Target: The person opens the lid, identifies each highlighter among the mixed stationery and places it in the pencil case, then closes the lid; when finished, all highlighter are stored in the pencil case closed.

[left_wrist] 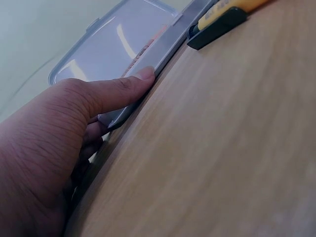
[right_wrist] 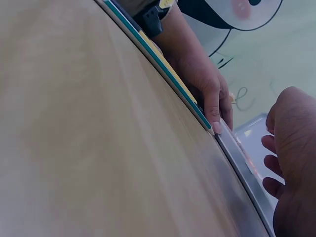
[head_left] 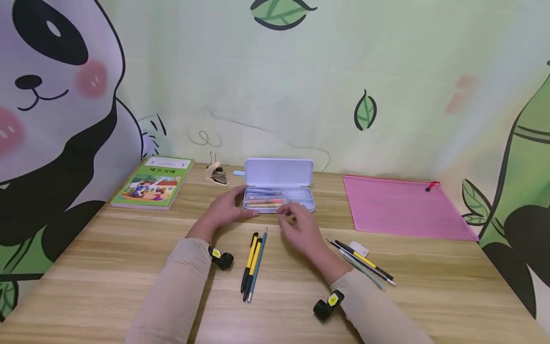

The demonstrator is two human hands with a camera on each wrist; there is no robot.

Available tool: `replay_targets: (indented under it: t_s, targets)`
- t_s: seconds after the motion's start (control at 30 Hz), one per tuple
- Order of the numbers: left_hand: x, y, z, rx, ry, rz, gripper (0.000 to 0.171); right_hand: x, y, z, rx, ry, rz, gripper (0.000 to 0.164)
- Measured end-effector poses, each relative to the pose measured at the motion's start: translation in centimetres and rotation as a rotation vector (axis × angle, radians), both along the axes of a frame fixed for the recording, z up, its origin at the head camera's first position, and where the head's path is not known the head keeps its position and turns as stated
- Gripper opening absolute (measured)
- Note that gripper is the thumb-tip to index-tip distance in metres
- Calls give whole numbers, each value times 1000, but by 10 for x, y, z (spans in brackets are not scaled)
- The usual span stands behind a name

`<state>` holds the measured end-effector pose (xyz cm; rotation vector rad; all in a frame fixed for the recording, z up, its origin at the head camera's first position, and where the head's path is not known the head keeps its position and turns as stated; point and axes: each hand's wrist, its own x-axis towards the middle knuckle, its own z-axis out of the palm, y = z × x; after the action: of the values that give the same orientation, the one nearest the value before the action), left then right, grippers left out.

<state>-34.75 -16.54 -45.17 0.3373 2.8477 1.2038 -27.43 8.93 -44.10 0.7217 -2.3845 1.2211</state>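
A pale pencil case (head_left: 279,173) lies with its lid raised at the back of the table, several pens and pencils (head_left: 264,203) inside. My left hand (head_left: 225,208) grips its left end; in the left wrist view the thumb (left_wrist: 143,74) presses the front wall, with the other fingers partly hidden behind the case. Over the front edge, right of its middle, hovers my right hand (head_left: 301,231). Its fingers (right_wrist: 270,163) are loosely bent, and nothing shows between them. Two yellow-and-black pens (head_left: 253,263) and a blue pencil (head_left: 259,263) lie between my forearms.
Beside my right forearm lie several pens and pencils (head_left: 365,263) and a white eraser (head_left: 358,248). A pink zip pouch (head_left: 408,208) is at the right. At the back left are a green book (head_left: 154,184) and a binder clip with small items (head_left: 216,174).
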Motion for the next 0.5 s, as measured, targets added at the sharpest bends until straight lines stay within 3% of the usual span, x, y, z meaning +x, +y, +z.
replay_targets:
  t_s: [0.17,0.33,0.5]
  targets:
    - [1,-1,0,9,-2,-6,107,19,25,4,72,-3,55,14]
    - [0,-2,0,19,0,-13,105,36,65,18,231,-14,119,8]
    - [0,-2,0,10,6,-13,104,40,118,38,418,-123,196,5]
